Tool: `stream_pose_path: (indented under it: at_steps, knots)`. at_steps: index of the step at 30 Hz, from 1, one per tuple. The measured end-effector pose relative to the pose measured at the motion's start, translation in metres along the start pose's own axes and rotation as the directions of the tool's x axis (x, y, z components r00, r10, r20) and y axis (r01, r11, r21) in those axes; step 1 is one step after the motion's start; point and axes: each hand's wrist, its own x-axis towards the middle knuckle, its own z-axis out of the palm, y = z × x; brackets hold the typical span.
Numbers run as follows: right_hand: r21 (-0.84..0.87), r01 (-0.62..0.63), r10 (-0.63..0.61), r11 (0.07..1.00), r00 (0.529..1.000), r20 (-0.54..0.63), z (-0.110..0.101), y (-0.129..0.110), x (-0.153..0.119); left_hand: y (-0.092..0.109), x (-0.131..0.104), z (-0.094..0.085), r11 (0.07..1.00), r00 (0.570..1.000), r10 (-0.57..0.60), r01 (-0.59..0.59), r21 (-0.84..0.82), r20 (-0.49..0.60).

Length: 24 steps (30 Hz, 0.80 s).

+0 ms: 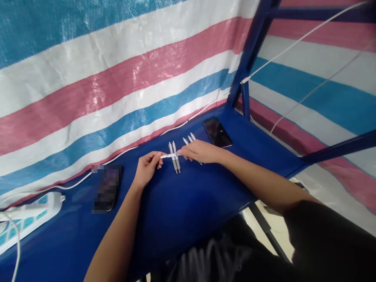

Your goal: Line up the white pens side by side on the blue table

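Note:
A slim white pen (169, 156) spans level between my two hands above the blue table. My left hand (147, 166) pinches its left end between thumb and fingers. Fingers of my right hand (199, 151) close on the right end, hiding that tip. Below the held pen, two white pens with grey grips (176, 166) lie side by side on the table. More white pens (189, 138) lie partly under my right hand, with their upper ends showing; how many is hidden.
A dark phone (217, 132) lies at the back right, and another phone (108, 188), partly pixelated, at the left. A white and light-blue plastic device (32, 219) with a cable sits at far left. Striped sheeting (132, 78) and a blue metal frame post (245, 62) border the blue table (188, 211).

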Motion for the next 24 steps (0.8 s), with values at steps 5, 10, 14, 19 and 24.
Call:
stream_pose_path:
  at_steps: [5, 10, 14, 19, 24]
  knots:
    - [-0.036, -0.002, -0.005, 0.999, 0.98, -0.2, 0.0, 0.005, 0.001, -0.005, 0.002, 0.002, 0.997, 0.998, 0.009, -0.014, -0.074, -0.07]
    - [-0.025, -0.034, 0.03, 0.999, 0.987, -0.155, -0.002, 0.008, 0.003, -0.011, 0.003, 0.002, 0.994, 0.994, 0.001, -0.013, -0.111, -0.11]
    - [0.025, -0.057, 0.061, 0.998, 0.98, -0.187, -0.001, 0.011, 0.006, -0.011, 0.002, 0.004, 0.992, 0.993, -0.006, -0.008, -0.128, -0.116]
    - [0.107, 0.005, 0.021, 0.994, 0.969, -0.246, 0.001, 0.015, 0.007, -0.012, 0.001, 0.004, 0.989, 0.99, -0.025, 0.004, -0.146, -0.142]
    - [0.26, 0.014, 0.06, 0.966, 0.96, -0.273, 0.003, 0.018, 0.008, -0.01, 0.001, 0.005, 0.99, 0.987, -0.006, -0.017, -0.141, -0.162]
